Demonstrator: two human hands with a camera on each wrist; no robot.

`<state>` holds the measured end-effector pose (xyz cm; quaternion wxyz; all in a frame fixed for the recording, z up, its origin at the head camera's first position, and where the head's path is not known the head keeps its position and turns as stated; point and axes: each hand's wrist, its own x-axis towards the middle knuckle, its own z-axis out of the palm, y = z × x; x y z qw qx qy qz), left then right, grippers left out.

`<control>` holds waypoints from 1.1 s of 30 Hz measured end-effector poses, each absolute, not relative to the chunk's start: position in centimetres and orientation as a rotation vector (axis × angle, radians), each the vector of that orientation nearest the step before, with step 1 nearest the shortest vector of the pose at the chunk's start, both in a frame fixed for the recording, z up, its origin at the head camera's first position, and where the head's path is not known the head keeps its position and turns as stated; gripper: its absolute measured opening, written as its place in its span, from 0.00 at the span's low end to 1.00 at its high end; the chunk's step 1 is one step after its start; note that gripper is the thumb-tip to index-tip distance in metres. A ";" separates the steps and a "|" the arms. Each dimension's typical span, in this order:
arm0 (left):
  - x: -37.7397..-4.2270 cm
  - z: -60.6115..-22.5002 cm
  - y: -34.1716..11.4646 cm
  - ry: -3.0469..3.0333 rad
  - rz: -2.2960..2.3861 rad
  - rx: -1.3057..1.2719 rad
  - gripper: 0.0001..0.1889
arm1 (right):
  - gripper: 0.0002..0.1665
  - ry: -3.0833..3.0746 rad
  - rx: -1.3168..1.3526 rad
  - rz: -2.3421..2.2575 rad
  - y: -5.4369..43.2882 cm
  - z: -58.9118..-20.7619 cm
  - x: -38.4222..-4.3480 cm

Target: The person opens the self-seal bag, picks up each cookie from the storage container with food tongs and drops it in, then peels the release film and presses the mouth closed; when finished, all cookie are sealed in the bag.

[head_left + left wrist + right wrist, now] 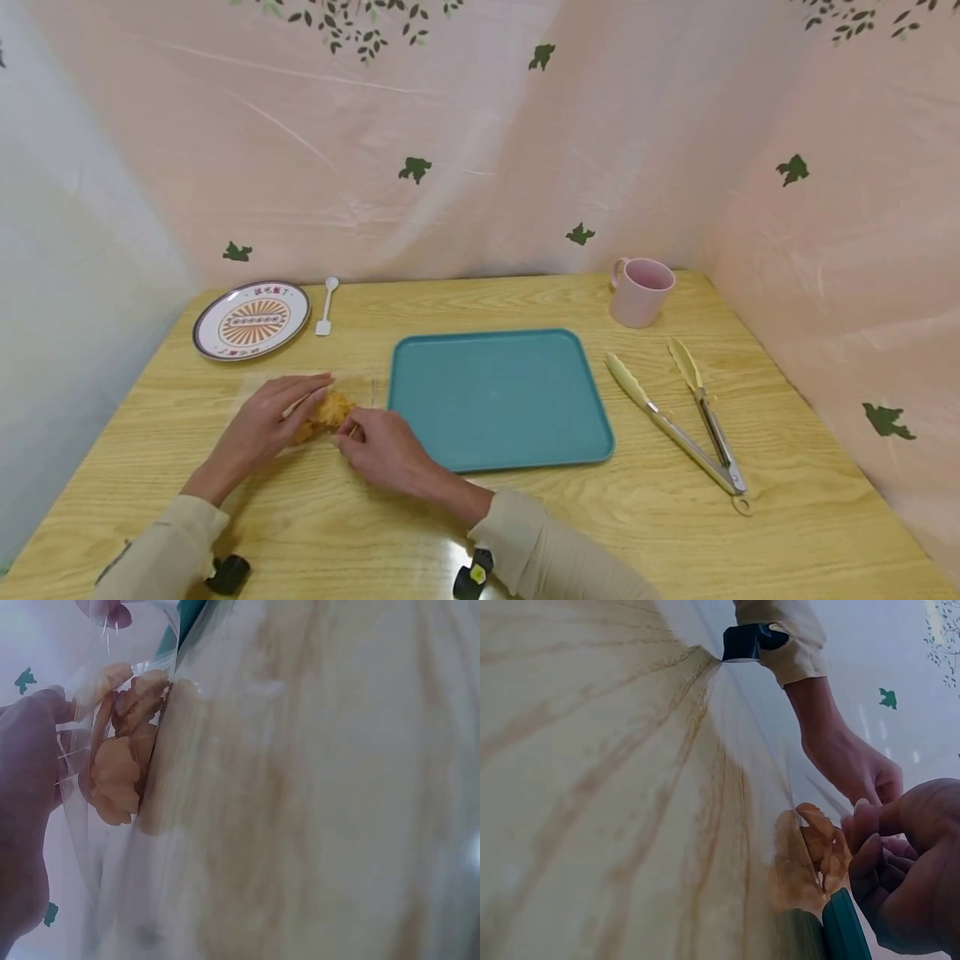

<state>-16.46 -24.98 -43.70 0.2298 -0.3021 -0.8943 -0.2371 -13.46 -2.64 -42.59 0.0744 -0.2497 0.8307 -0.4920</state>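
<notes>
Pinches bag (146, 645), left of tray (498, 400), with right hand (386, 450); cannot tell hold of left hand (262, 421); might spill food (116, 776) if tugged sharply

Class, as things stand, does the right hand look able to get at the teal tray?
Probably yes: the right hand is beside the tray, unobstructed, though seemingly pinching clear plastic.

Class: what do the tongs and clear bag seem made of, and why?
Tongs: gleaming grey arms, probably steel; dull yellow tips, perhaps plastic or silicone. Clear bag: glossy film, likely plastic, since the food shows through and highlights streak it.
</notes>
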 end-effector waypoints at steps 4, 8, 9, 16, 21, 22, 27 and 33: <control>-17.0 -43.2 -24.9 -2.469 -0.657 -0.854 0.14 | 0.07 2.515 -0.767 -1.466 -2.5 -42.6 -13.5; -17.6 -42.0 -24.6 -2.577 -0.662 -0.857 0.14 | 0.06 2.551 -0.787 -1.440 -2.5 -42.6 -13.6; -17.9 -41.6 -24.5 -2.626 -0.668 -0.856 0.14 | 0.06 2.562 -0.791 -1.432 -2.5 -42.6 -13.6; -21.1 -39.2 -23.1 -2.961 -0.751 -0.880 0.20 | 0.06 2.609 -0.818 -1.388 -2.4 -42.7 -13.7; -22.8 -38.7 -22.0 -3.066 -0.800 -0.924 0.17 | 0.06 2.666 -0.849 -1.331 -2.4 -42.8 -13.8; -23.1 -38.7 -21.9 -3.081 -0.815 -0.925 0.16 | 0.06 2.673 -0.854 -1.323 -2.4 -42.7 -13.8; -24.2 -38.9 -21.5 -3.118 -0.928 -0.941 0.15 | 0.06 2.678 -0.884 -1.312 -2.3 -42.8 -13.8; -24.9 -39.5 -21.6 -3.124 -1.022 -0.957 0.11 | 0.06 2.698 -0.904 -1.310 -2.2 -42.8 -13.8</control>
